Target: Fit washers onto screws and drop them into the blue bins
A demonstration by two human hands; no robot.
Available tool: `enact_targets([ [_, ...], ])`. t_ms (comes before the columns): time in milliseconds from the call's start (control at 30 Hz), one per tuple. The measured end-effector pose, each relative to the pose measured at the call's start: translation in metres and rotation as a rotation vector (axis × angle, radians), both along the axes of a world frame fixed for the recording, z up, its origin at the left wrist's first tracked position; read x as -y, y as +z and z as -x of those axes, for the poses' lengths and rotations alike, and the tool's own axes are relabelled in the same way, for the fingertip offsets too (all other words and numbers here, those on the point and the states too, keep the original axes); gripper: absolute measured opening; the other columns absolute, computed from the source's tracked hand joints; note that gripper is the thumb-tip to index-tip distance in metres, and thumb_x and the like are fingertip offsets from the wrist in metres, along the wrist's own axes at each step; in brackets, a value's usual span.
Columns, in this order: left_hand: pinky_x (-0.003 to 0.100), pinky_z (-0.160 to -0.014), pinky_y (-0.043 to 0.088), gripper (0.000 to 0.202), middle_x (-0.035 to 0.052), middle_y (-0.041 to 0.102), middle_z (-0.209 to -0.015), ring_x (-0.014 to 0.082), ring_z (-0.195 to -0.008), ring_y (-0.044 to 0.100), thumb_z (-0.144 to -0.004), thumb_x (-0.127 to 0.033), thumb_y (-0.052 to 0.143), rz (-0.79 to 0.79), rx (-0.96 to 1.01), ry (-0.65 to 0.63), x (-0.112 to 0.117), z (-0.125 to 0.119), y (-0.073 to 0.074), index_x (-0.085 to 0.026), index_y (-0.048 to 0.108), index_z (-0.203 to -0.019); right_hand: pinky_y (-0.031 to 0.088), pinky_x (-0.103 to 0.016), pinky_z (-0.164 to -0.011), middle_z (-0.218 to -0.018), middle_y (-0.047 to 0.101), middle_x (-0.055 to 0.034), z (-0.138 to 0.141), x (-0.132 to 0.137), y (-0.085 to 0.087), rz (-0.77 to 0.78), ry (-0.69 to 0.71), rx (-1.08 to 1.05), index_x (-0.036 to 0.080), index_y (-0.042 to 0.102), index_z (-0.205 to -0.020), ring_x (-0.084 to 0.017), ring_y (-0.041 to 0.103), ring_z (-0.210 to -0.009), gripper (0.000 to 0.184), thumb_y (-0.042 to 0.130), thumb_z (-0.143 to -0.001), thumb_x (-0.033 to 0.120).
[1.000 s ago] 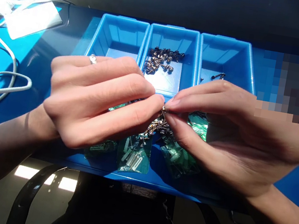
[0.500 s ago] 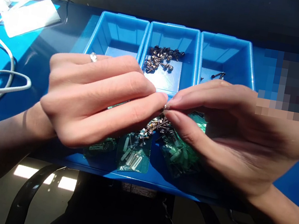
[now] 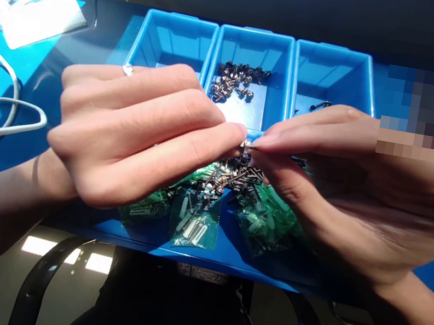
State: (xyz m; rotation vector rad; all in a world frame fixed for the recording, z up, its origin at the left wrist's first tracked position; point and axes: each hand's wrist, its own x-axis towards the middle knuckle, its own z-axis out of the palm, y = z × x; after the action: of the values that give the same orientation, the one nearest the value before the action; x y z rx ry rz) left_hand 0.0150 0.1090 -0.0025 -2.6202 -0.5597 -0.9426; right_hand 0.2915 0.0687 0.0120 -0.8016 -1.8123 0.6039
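Note:
Between my fingertips, above the table, is a small metal screw (image 3: 248, 145) with a hex head. My left hand (image 3: 138, 133) is closed, its thumb hidden, with the index fingertip at the head end. My right hand (image 3: 345, 189) pinches the shank end between thumb and fingers. Below them lies a pile of loose screws (image 3: 235, 175). Around the pile are green-tinted plastic bags: a middle bag (image 3: 195, 222) with white plugs and screws, a right bag (image 3: 265, 220), and a left bag (image 3: 147, 207) partly under my left hand.
Three blue bins stand in a row behind my hands. The middle bin (image 3: 274, 105) contains several hex-head screws (image 3: 239, 80); the right bin (image 3: 343, 53) has a few dark screws. White cables (image 3: 15, 101) and a white box (image 3: 45, 20) lie at left. The table's front edge (image 3: 184, 259) is near me.
My hands have shifted slightly up in the picture and the fingertips have parted a little, so more of the screw shows between them. More of the pile below is visible.

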Motion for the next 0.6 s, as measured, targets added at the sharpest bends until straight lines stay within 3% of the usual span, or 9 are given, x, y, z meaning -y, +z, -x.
enact_targets([
  [100,0.041,-0.088,0.069,0.048,-0.0015,0.084,-0.124,0.0233,-0.107,0.083,-0.117,-0.052,0.056,0.034,0.041,0.003,0.0,0.0,-0.004,-0.036,0.068,-0.161,0.073,-0.033,-0.079,-0.101,0.088,0.0042,-0.002,0.001,0.004,0.036,-0.03,0.051,0.029,0.085,-0.1,-0.016,0.08,-0.084,0.025,0.082,-0.099,0.004],
  [167,0.05,-0.106,0.072,0.054,-0.0022,0.082,-0.132,0.028,-0.129,0.081,-0.117,-0.063,0.049,0.137,0.061,0.015,0.003,-0.002,-0.008,-0.042,0.063,-0.164,0.074,-0.034,-0.081,-0.103,0.088,0.0018,-0.006,0.002,0.003,0.04,-0.044,0.092,0.028,0.086,-0.104,-0.017,0.081,-0.086,0.016,0.083,-0.103,0.012],
  [233,0.062,-0.125,0.066,0.063,-0.0002,0.079,-0.142,0.034,-0.157,0.068,-0.115,-0.075,0.043,0.253,0.079,0.013,0.007,-0.007,-0.012,-0.043,0.06,-0.166,0.075,-0.035,-0.083,-0.106,0.088,-0.0028,-0.011,0.003,-0.002,0.042,-0.043,0.158,0.027,0.089,-0.11,-0.019,0.081,-0.089,0.01,0.079,-0.11,0.029],
  [300,0.066,-0.131,0.063,0.07,0.0024,0.077,-0.145,0.0372,-0.168,0.057,-0.112,-0.084,0.043,0.319,0.097,0.005,0.01,-0.014,-0.014,-0.04,0.062,-0.163,0.075,-0.034,-0.087,-0.109,0.087,-0.0057,-0.014,0.002,-0.006,0.029,-0.053,0.235,0.028,0.091,-0.115,-0.019,0.08,-0.092,0.027,0.069,-0.117,0.044],
  [400,0.066,-0.128,0.066,0.074,0.0049,0.076,-0.142,0.0386,-0.168,0.056,-0.109,-0.09,0.045,0.358,0.108,0.008,0.013,-0.024,-0.014,-0.039,0.066,-0.158,0.072,-0.029,-0.088,-0.108,0.087,-0.0047,-0.016,0.003,-0.007,-0.017,-0.071,0.308,0.029,0.092,-0.116,-0.015,0.079,-0.091,0.037,0.06,-0.121,0.046],
  [500,0.063,-0.122,0.069,0.074,0.0058,0.077,-0.138,0.0383,-0.162,0.062,-0.109,-0.09,0.047,0.365,0.11,0.006,0.019,-0.025,-0.008,-0.038,0.066,-0.158,0.072,-0.031,-0.087,-0.106,0.088,-0.0045,-0.013,0.004,-0.003,0.023,-0.08,0.335,0.028,0.091,-0.115,-0.015,0.08,-0.087,0.036,0.06,-0.121,0.047],
  [600,0.057,-0.113,0.071,0.061,0.0049,0.078,-0.133,0.0346,-0.147,0.074,-0.114,-0.077,0.054,0.348,0.068,0.027,0.027,-0.02,0.004,-0.038,0.066,-0.158,0.072,-0.034,-0.085,-0.105,0.087,-0.0054,-0.01,0.006,0.001,0.062,-0.058,0.33,0.027,0.089,-0.115,-0.017,0.081,-0.086,0.033,0.062,-0.121,0.043],
])
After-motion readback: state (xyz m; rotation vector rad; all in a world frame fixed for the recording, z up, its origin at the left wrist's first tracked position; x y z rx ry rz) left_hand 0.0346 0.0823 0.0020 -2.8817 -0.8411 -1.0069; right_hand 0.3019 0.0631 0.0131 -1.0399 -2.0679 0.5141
